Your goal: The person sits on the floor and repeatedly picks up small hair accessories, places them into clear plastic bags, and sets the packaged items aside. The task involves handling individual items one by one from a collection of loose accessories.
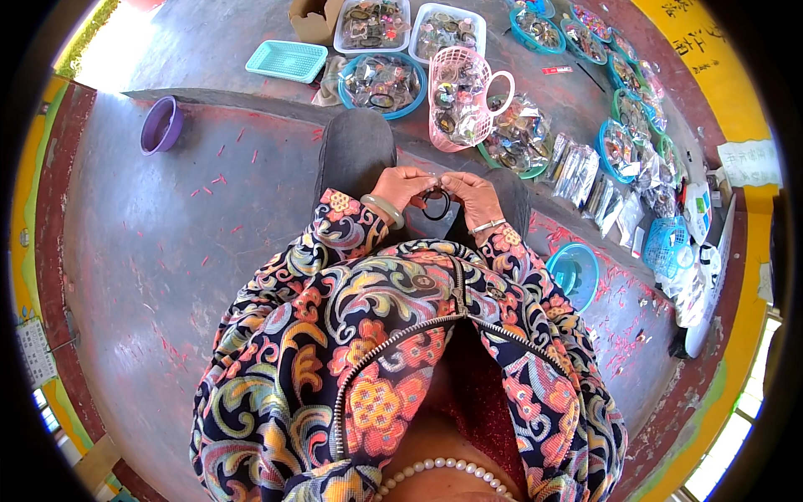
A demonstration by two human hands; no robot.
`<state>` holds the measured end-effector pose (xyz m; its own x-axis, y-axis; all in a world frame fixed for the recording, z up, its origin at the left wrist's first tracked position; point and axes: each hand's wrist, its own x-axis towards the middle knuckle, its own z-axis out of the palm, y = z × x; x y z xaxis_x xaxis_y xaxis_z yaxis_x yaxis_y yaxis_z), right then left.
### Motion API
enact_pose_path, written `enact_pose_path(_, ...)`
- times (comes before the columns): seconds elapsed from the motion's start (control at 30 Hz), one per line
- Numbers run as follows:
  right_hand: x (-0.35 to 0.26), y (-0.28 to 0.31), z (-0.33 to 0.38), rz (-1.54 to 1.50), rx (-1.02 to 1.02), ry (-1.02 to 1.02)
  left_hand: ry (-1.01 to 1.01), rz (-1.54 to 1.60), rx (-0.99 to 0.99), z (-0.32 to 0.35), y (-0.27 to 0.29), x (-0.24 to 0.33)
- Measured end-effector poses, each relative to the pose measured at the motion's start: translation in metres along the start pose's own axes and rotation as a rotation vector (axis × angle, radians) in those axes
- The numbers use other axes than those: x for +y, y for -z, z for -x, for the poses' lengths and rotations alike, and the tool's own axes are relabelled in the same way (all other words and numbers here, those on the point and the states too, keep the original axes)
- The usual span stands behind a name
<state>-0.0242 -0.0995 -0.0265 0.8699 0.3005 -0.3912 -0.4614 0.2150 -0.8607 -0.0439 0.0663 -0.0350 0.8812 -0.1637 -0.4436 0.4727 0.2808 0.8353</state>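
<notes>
Black and thin, a ring-shaped band (448, 204) is hanging between the person's two hands, in front of the lap and above the gap of the knees. The left hand (403, 187) is pinching at the top of this band with thumb and forefinger, and the right hand (473, 199) is bringing its own thumb and finger together just beside, so the fingertips of both are almost meeting. Which of them is bearing the band, I cannot tell. A pale bangle (382, 211) is circling the left wrist, and a silver-coloured bracelet (487, 226) is circling the right one. Floral sleeves (343, 219) are covering the forearms, and dark grey trousers (358, 144) are showing on both sides of the hands.

Beyond the knees, a pink lattice basket (433, 94) with a loop handle is holding small clear packets; it is standing between a blue basin (423, 82) and a green basin (535, 174), which are holding similar packets. Farther left, a mint-coloured tray (287, 61) is lying near a cardboard box (314, 22), and a purple basin (161, 127) is resting on the floor (209, 276).
</notes>
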Motion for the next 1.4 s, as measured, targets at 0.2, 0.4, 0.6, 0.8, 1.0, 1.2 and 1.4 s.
enact_pose_path(0.2,0.01,0.002,-0.005,-0.055,0.036,0.06,0.069,-0.005,-0.02,0.004,-0.005,0.007)
enact_pose_path(0.4,0.01,0.003,-0.008,-0.068,0.098,0.057,0.093,-0.06,-0.131,0.003,-0.002,0.004)
enact_pose_path(0.6,0.0,0.0,-0.005,-0.027,-0.04,-0.02,0.095,-0.128,-0.092,0.005,-0.003,0.006)
enact_pose_path(0.8,0.002,0.0,-0.007,-0.053,0.015,0.056,0.135,-0.147,-0.111,0.002,0.0,0.003)
enact_pose_path(1.0,0.008,0.008,-0.01,-0.122,0.033,-0.035,0.18,0.14,-0.133,0.0,0.001,-0.001)
enact_pose_path(1.2,0.005,0.013,-0.001,-0.119,0.041,-0.125,0.149,0.249,-0.054,-0.001,0.001,-0.003)
enact_pose_path(1.4,0.015,0.016,0.0,-0.028,-0.062,-0.12,0.12,0.312,0.013,0.001,0.0,0.001)
